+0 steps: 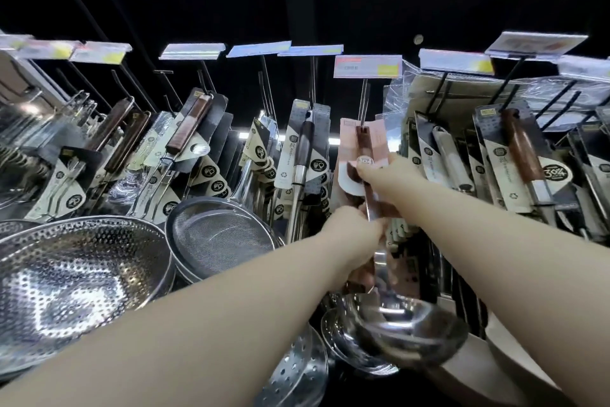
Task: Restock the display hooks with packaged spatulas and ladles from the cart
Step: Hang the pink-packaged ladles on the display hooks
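Ladle (pixel 373 208) in its pink card hung in the middle of the frame, its top at the display hook (pixel 362 106). On the left, big strainers (pixel 79 271) crowded the lower corner. The left hand (pixel 355 231) gripped the ladle's stem, and the right hand (pixel 384 172) pinched the card higher up. The card hole could miss the hook tip and the ladle could drop. Packed rows on both sides left little room.

Perf. colander (pixel 76 271) left; mesh strainer (pixel 221 235) beside.
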